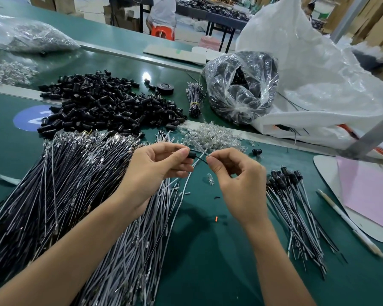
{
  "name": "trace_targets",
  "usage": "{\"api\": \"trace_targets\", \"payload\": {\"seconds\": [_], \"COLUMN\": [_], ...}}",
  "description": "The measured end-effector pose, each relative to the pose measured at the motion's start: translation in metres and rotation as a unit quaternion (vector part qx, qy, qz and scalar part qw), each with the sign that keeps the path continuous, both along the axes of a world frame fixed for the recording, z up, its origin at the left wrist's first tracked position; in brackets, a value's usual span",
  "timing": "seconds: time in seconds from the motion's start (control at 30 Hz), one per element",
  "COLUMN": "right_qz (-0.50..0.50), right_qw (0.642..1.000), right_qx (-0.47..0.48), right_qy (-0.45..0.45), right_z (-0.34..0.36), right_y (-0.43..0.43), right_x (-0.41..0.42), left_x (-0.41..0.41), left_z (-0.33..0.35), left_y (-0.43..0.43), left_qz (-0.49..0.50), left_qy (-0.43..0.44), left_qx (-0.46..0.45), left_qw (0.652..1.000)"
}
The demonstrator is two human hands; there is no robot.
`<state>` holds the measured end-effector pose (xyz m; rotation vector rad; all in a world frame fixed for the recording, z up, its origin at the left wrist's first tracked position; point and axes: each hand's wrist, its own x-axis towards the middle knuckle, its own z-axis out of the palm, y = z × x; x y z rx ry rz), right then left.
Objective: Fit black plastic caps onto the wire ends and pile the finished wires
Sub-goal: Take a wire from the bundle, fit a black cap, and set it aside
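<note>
Two bare forearms reach up from the bottom edge over the green table (208, 250), the left one crossing a broad heap of uncapped wires (64, 184) that fans away toward the far left. Just beyond, right of centre, the pile of finished wires (296, 208) lies with its capped ends pointing away, near the right hand (237, 182) and well apart from the left. Under the gap between the hands a loose clear bulb (211, 181) lies on the table. The left hand (155, 171) pinches a black cap (191, 155) between thumb and forefinger, its other fingers curled under. The right hand pinches a thin black wire (201, 160) between thumb and forefinger, the remaining fingers loosely bent. Cap and wire lie on one line, running left to right and dipping slightly toward the right hand. The wire meets the cap, though how deep it sits cannot be told. The coming move looks to be a push or pull along that line to seat the cap, then a short carry rightward to the pile, for which the right hand is the nearer. Farther off lie a scatter of clear bulbs (210, 135), the big heap of black caps (102, 102), and a clear bag (241, 89) holding more dark parts.
</note>
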<state>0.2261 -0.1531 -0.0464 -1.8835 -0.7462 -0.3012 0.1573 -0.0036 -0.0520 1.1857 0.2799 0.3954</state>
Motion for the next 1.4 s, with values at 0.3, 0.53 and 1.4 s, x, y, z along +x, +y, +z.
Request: {"api": "trace_targets", "payload": {"seconds": [0.3, 0.53, 1.4], "right_qz": [-0.047, -0.077, -0.073], "right_qw": [0.987, 0.982, 0.983], "right_qx": [-0.074, -0.079, -0.070], "right_qy": [-0.135, -0.152, -0.153], "right_z": [0.004, 0.003, 0.002], "right_y": [-0.007, -0.007, -0.011], "right_x": [0.004, 0.004, 0.009], "left_x": [0.001, 0.002, 0.000], "left_z": [-0.006, -0.007, -0.005], "left_y": [0.011, 0.011, 0.004], "left_qz": [0.039, 0.036, 0.017], "left_qy": [0.011, 0.004, -0.018], "left_qx": [-0.071, -0.066, 0.031], "left_qw": [0.997, 0.997, 0.999]}}
